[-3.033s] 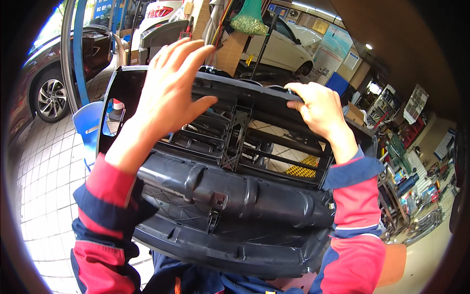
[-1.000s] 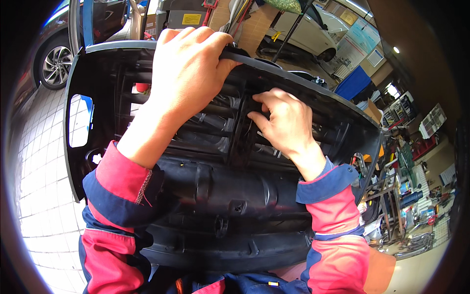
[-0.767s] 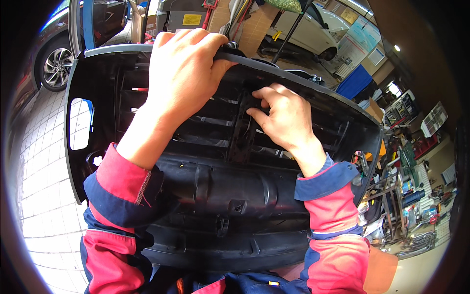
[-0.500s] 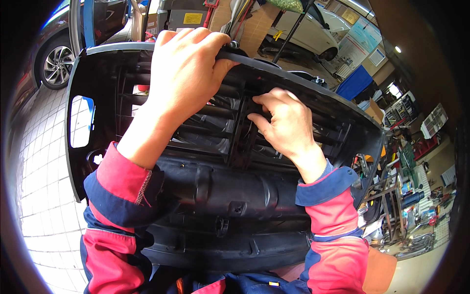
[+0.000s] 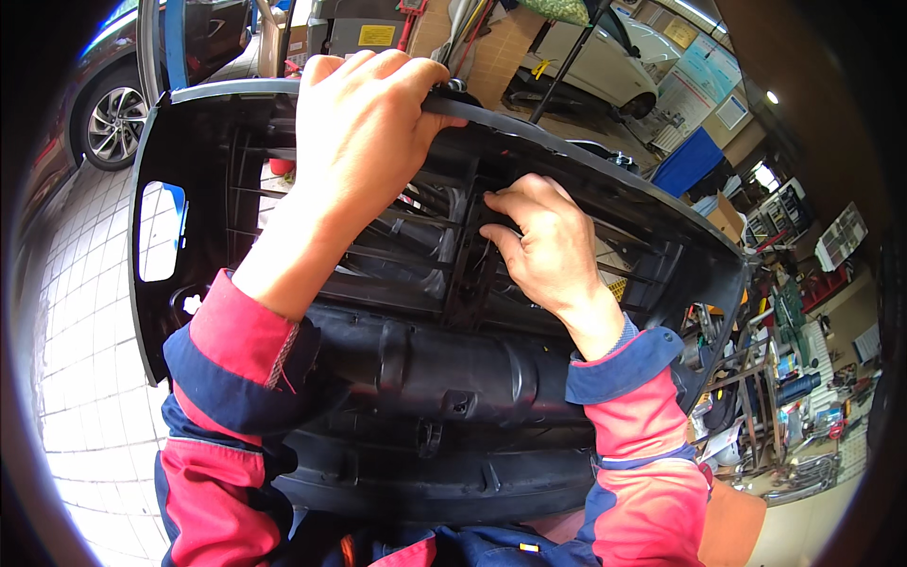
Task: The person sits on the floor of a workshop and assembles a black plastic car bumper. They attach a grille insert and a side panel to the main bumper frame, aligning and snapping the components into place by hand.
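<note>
A large black plastic car bumper panel [image 5: 444,378] with a slatted grille fills the middle of the view, its inner side toward me. My left hand [image 5: 364,123] is clamped over the panel's upper edge, fingers curled across the rim. My right hand [image 5: 543,250] reaches into the grille near its centre, with fingertips pinching at a vertical rib [image 5: 472,255] among the slats. Both forearms wear red and navy sleeves.
A dark car [image 5: 104,113] with an alloy wheel stands at the upper left on a pale tiled floor [image 5: 76,378]. A white car [image 5: 614,66] is parked at the upper right. Cluttered shelves and a tool rack [image 5: 784,378] line the right side.
Three seconds ago both hands were spread at the panel's top edge. My right hand has since moved down into the grille's centre, and the panel now sits closer and higher. Little changes in the last second.
</note>
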`<state>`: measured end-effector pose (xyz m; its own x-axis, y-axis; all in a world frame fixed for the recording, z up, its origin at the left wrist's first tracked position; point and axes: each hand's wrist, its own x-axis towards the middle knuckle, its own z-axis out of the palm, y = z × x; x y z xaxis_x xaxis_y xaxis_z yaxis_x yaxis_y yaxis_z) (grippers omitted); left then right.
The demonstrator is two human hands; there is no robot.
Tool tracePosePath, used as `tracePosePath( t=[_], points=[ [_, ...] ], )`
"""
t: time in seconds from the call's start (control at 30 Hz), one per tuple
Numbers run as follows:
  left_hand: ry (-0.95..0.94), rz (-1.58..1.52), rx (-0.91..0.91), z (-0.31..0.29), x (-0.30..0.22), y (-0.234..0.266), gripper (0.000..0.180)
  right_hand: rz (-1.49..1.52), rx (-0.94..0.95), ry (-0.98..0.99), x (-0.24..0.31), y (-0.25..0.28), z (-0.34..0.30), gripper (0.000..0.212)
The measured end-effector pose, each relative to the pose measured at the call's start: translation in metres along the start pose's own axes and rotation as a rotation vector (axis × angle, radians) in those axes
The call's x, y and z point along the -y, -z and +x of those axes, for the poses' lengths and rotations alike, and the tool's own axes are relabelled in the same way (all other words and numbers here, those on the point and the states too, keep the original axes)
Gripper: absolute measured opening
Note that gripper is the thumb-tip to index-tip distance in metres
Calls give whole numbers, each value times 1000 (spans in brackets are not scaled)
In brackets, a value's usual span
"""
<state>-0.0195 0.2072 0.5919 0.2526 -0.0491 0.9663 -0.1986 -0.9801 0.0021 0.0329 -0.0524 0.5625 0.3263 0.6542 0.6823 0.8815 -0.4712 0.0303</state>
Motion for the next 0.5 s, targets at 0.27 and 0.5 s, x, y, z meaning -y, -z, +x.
tracePosePath(
  t=[0.27, 0.5],
  points=[
    [5, -5, 27, -1, 3, 0, 32, -18, -17, 33, 2, -5, -2, 33],
    [-3, -19, 37, -2, 4, 2, 34, -14, -5, 20, 7, -5, -5, 41]
  ],
)
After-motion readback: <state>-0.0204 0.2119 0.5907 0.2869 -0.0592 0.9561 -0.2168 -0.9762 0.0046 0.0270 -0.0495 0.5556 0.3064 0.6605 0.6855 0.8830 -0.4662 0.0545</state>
